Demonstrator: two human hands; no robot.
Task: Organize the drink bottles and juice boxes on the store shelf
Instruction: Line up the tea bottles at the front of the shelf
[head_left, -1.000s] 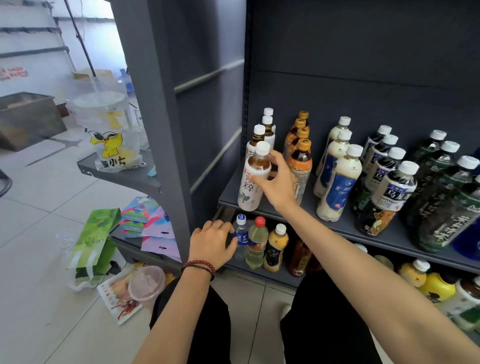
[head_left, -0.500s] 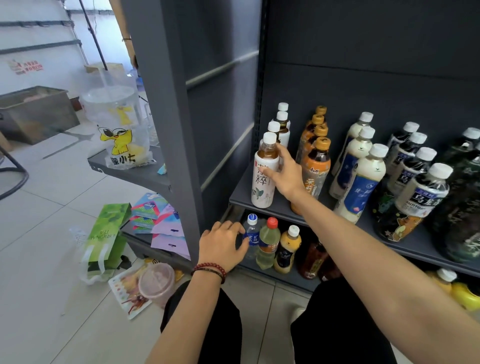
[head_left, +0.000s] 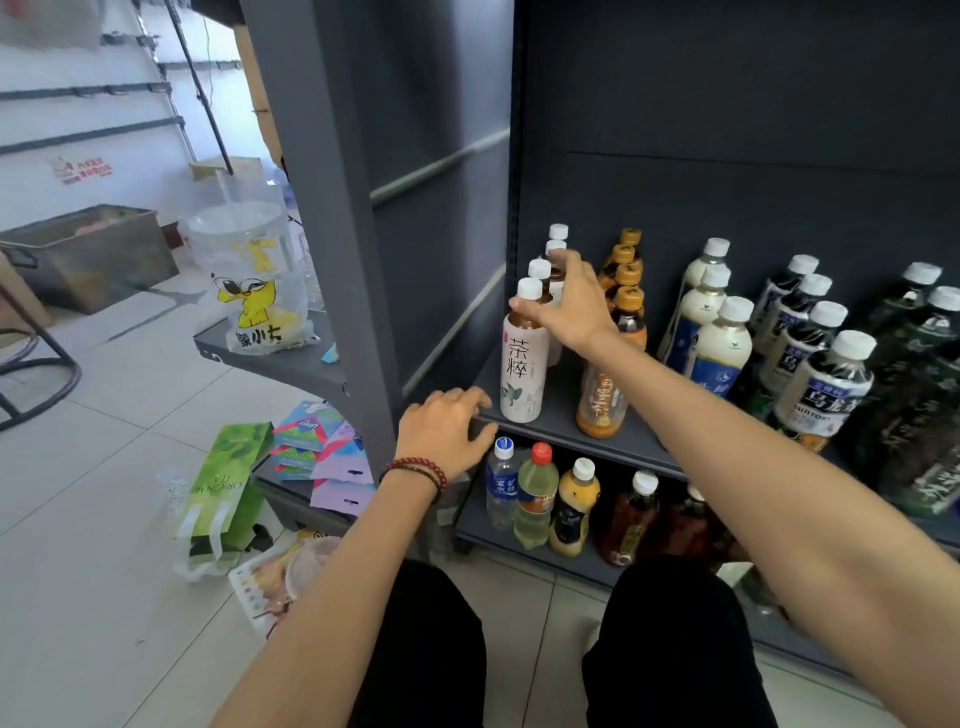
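Observation:
A row of white-label tea bottles stands at the left end of the grey middle shelf, the front bottle near the edge. My right hand lies spread over this row: the thumb touches the front bottle's neck and the fingertips reach a white cap further back. The hand hides the body of the second bottle. To the right stand orange-capped tea bottles, milky bottles with blue labels and dark tea bottles. My left hand grips the shelf's front left corner.
The lower shelf holds a water bottle, a red-capped green drink and several other bottles. A grey upright post stands left of the shelf. A green bag, colourful packets and a plastic bag with a yellow duck lie at left.
My right hand has let go of the front tea bottle's side and moved up and back over the row. My left hand has risen from below onto the shelf corner.

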